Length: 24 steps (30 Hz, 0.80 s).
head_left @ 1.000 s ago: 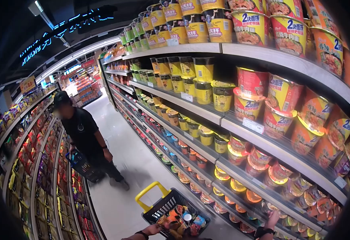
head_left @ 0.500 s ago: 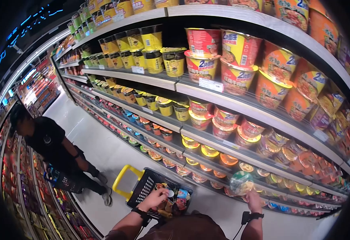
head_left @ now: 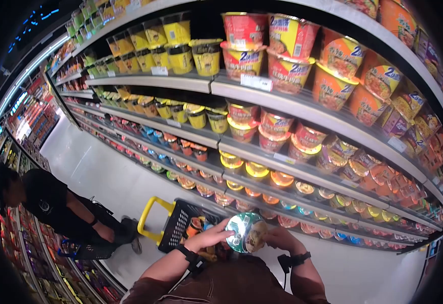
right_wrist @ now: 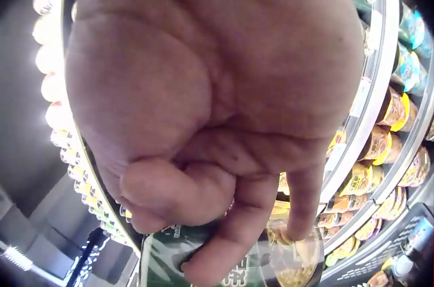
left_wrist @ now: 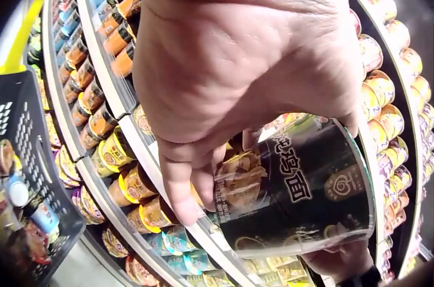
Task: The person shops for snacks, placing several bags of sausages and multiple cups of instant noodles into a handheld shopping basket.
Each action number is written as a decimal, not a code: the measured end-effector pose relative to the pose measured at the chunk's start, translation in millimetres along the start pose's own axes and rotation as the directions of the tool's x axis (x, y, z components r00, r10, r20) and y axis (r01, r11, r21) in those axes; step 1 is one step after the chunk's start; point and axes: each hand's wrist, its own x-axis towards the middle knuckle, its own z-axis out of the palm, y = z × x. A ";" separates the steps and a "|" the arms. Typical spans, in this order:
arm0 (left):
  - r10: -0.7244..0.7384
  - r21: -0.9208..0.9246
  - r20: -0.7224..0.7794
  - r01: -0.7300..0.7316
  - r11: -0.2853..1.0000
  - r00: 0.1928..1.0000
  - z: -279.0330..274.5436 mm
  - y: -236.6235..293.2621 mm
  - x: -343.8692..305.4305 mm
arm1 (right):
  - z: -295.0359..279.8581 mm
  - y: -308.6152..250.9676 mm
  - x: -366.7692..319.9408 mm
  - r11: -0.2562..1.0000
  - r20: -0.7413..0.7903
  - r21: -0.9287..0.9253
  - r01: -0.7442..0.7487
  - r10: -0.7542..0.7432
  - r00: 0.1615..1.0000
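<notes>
Far left: snack racks along the aisle wall, with another shopper in black bent over beside them and a dark basket at that shopper's near side. Pale floor runs between that shopper and the shelving. Near centre-left: black shopping basket with a yellow handle, on the floor just left of the hands and partly filled with packets; the left wrist view shows its mesh wall at the left edge. Left hand, dark band on the wrist, has its fingers curled over the left rim of the noodle bowl. In the left wrist view the hand sits on top and its fingers clamp down the bowl's black printed side. The bowl is in the air at near centre, between both hands, right of the basket and in front of the lowest shelves, with its shiny lid tilted toward the head camera. Right hand, strap on the wrist, grips the bowl's right side. In the right wrist view the hand is curled, with its fingers pressed onto the film-wrapped bowl at the bottom of the frame. Behind and to the right: tiered shelves packed with instant noodles, with yellow cups at upper left, red and orange bowls at upper right, and smaller bowls in rows on the lower tiers.
</notes>
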 end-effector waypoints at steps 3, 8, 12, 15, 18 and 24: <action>-0.080 -0.115 -0.092 0.069 0.991 0.993 -7.6 -20.9 -14.0 | 16.9 -0.3 13.0 0.998 -0.020 0.062 0.023 -0.021 1.000; -0.161 -0.269 -0.206 0.102 0.958 0.965 -14.9 -20.0 -45.4 | 46.9 41.9 57.0 0.988 -0.130 -0.028 0.151 -0.153 0.980; -0.219 -0.306 -0.255 0.136 0.942 0.942 -32.1 -61.1 -63.3 | 65.3 23.2 68.1 0.964 0.205 0.238 -0.119 0.069 0.976; -0.206 -0.375 -0.288 0.087 0.923 0.935 -34.1 -68.2 -74.9 | 79.7 24.6 83.5 0.911 0.327 0.362 -0.201 0.078 0.942; -0.309 -0.330 -0.316 0.202 0.922 0.897 -32.0 -46.1 -90.8 | 95.0 30.8 99.6 0.914 0.369 0.356 -0.193 0.052 0.928; -0.215 -0.303 -0.326 0.113 0.946 0.921 -50.2 -73.0 -104.6 | 107.7 23.7 118.7 0.944 0.377 0.328 -0.030 -0.101 0.921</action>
